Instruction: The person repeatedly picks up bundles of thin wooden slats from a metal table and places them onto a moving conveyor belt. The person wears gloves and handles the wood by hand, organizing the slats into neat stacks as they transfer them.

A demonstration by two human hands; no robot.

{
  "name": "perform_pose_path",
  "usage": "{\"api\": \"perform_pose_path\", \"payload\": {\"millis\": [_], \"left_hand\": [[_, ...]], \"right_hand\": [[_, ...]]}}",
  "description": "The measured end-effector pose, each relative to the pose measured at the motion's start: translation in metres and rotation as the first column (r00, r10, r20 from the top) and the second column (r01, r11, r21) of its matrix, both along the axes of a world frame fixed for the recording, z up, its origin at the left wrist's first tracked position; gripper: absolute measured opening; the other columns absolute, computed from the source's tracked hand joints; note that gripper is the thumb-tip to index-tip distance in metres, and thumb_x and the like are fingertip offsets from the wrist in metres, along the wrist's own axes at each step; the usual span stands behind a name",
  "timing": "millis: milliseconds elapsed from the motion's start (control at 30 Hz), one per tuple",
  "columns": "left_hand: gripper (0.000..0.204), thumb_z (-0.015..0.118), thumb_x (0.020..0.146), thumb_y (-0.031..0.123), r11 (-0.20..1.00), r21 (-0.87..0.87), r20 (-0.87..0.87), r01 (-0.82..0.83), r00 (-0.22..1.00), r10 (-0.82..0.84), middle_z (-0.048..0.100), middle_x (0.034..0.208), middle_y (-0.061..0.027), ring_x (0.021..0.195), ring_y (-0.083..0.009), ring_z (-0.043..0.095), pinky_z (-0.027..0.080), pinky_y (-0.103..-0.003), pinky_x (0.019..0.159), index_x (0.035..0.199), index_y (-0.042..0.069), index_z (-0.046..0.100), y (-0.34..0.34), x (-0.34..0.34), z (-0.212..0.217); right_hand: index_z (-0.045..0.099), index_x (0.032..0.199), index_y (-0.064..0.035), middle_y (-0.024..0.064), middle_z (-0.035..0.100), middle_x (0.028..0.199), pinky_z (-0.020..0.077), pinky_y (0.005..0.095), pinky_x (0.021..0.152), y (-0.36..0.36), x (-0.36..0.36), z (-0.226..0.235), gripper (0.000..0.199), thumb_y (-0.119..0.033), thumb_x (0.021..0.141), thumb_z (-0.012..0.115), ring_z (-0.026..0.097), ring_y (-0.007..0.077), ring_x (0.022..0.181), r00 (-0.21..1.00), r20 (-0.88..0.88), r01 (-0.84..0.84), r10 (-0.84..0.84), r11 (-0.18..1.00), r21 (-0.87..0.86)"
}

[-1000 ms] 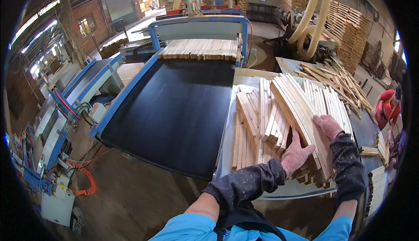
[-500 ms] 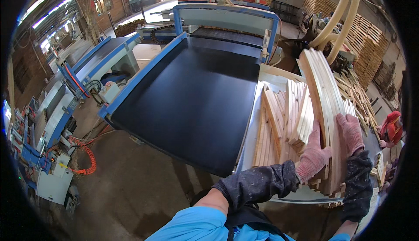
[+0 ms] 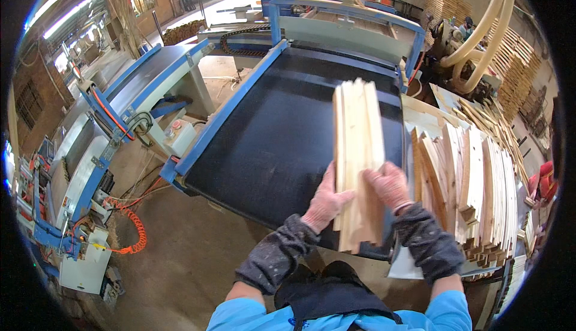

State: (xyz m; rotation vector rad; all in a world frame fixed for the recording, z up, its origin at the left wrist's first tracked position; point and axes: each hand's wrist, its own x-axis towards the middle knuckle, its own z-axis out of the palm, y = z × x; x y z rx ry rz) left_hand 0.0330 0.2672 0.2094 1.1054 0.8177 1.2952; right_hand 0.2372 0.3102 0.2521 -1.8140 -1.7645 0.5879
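Observation:
A bundle of pale wooden strips point(image 3: 360, 133) is held upright between my two gloved hands, over the right part of a black conveyor belt point(image 3: 258, 145). My left hand point(image 3: 326, 202), in a pink knit glove, is closed on the bundle's left side near its lower end. From the right, my right hand point(image 3: 390, 186), gloved the same, presses against the other side. The strips stand side by side, their far ends slightly uneven. Whether the bundle's underside touches the belt I cannot tell.
Rows of more wooden strips point(image 3: 474, 175) lie on a table to the right. A blue machine frame point(image 3: 345, 22) spans the belt's far end. Another conveyor point(image 3: 150, 79) stands at the left, with an orange coiled hose point(image 3: 141, 232). A person in red point(image 3: 543, 184) is at the far right.
Both hands have carried the bundle of wooden strips leftward from the stack on the table to above the belt. The view has also shifted.

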Motion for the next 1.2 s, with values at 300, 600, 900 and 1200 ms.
{"api": "perform_pose_path", "payload": {"millis": [300,600,900,1200], "left_hand": [[0.080,0.080,0.091,0.014,0.974,-0.225,-0.211,-0.010,0.977,-0.038,0.059,0.151,-0.0171,0.136,-0.0264,0.058,0.045,-0.039,0.119,0.161,0.001,0.043,0.040,-0.238,-0.073],[0.087,0.078,0.094,0.050,0.824,0.330,-0.930,-0.461,-0.008,0.368,0.055,0.156,-0.0220,0.146,-0.0376,0.052,0.042,-0.049,0.123,0.159,0.001,0.049,0.048,-0.380,-0.066],[0.042,0.066,0.104,0.010,0.737,0.159,-0.382,-0.657,0.647,0.660,0.070,0.139,-0.0160,0.127,-0.0259,0.066,0.048,-0.038,0.114,0.142,-0.008,0.064,-0.039,-0.313,-0.054],[0.043,0.050,0.115,0.019,0.902,0.193,-0.138,-0.386,0.900,0.414,0.065,0.147,-0.0169,0.129,-0.0264,0.066,0.054,-0.040,0.112,0.150,-0.004,0.060,0.024,-0.197,-0.031]], "right_hand": [[0.071,0.111,0.0061,0.0252,0.078,0.103,0.0603,0.0470,0.088,0.031,-0.227,-0.125,0.067,-0.057,0.091,0.078,0.077,0.0402,0.095,0.973,-0.204,-0.136,0.105,0.980,-0.147],[0.047,0.136,0.0209,0.0381,0.066,0.128,0.0609,0.0483,0.100,0.107,-0.414,-0.133,0.085,-0.047,0.093,0.075,0.073,0.0480,0.113,0.954,-0.265,-0.222,0.141,0.925,-0.309],[0.072,0.126,0.0024,0.0266,0.075,0.120,0.0604,0.0404,0.097,0.196,-0.410,-0.188,0.049,-0.041,0.104,0.067,0.076,0.0349,0.107,0.671,-0.616,-0.588,0.413,0.802,-0.102],[0.050,0.157,0.0059,0.0297,0.060,0.153,0.0492,0.0407,0.116,0.075,-0.234,-0.017,0.078,-0.044,0.100,0.067,0.059,0.0384,0.143,0.787,-0.270,-0.617,0.555,0.711,-0.337]]}}
